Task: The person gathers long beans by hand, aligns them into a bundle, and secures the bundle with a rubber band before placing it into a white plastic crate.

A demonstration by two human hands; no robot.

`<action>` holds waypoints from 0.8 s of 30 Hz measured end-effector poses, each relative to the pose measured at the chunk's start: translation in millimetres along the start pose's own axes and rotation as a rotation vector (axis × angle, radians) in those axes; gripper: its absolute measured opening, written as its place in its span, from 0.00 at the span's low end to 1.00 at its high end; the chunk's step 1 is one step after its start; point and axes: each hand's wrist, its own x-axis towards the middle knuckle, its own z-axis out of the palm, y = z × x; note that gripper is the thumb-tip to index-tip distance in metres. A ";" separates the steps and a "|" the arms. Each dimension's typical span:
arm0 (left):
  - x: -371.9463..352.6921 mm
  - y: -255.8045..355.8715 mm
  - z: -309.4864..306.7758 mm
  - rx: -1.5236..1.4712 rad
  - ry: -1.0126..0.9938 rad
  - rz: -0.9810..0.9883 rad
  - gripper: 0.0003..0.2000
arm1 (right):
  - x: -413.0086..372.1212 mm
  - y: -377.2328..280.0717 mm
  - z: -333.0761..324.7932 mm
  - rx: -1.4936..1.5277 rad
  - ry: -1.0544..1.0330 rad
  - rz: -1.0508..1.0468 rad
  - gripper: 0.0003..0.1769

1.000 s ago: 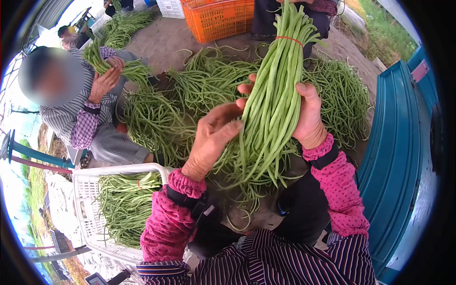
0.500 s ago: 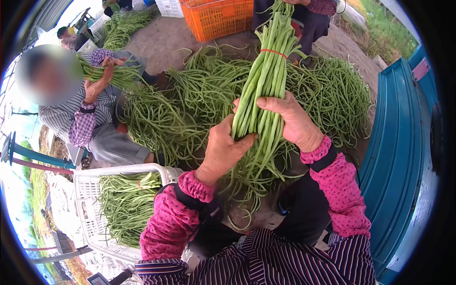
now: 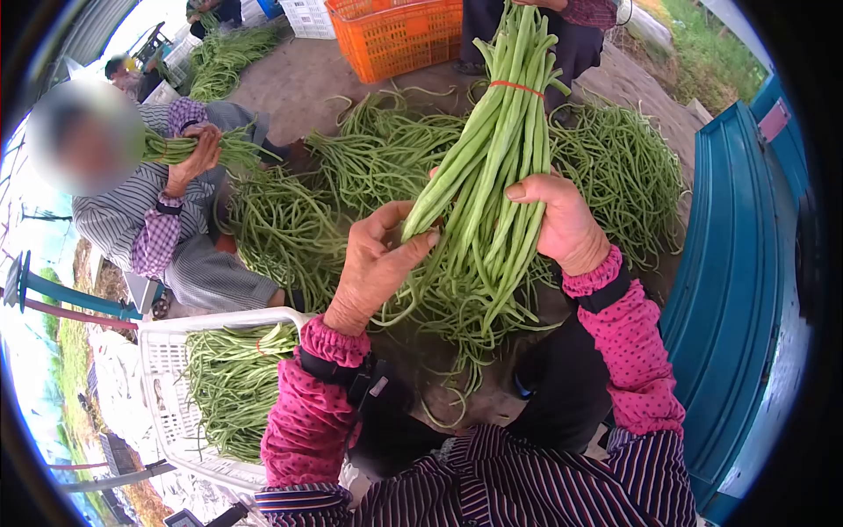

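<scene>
Both my hands hold a large bunch of long green beans (image 3: 492,167), raised in front of me. A red band (image 3: 516,88) circles the bunch near its far end. My left hand (image 3: 373,263) pinches some bean strands on the left side, thumb over them. On the right side my right hand (image 3: 562,224) grips the bunch, its thumb across the front and its other fingers hidden behind. The near ends of the beans spread apart and hang loosely. Pink dotted sleeves cover both my forearms.
Piles of loose long beans (image 3: 619,176) lie on the ground ahead. A white crate (image 3: 167,386) with beans stands at lower left, an orange crate (image 3: 395,39) at the back. A co-worker (image 3: 158,211) sits at left holding beans. A blue metal panel (image 3: 729,290) rises at right.
My left hand has moved left, drawing strands outward so the bunch fans wider at its near end. My right hand has shifted slightly right. The co-worker's bean bundle has turned more level.
</scene>
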 end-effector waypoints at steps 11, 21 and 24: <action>4.9 1.0 18.0 0.434 0.167 0.360 0.20 | 14.2 -3.7 0.0 0.110 -0.148 -0.001 0.34; 0.6 -6.2 25.5 0.514 0.379 0.480 0.12 | 10.0 -1.2 8.3 0.195 -0.129 -0.019 0.29; 0.2 -7.6 22.3 0.468 0.312 0.363 0.12 | 10.7 0.6 5.8 0.165 -0.130 -0.017 0.29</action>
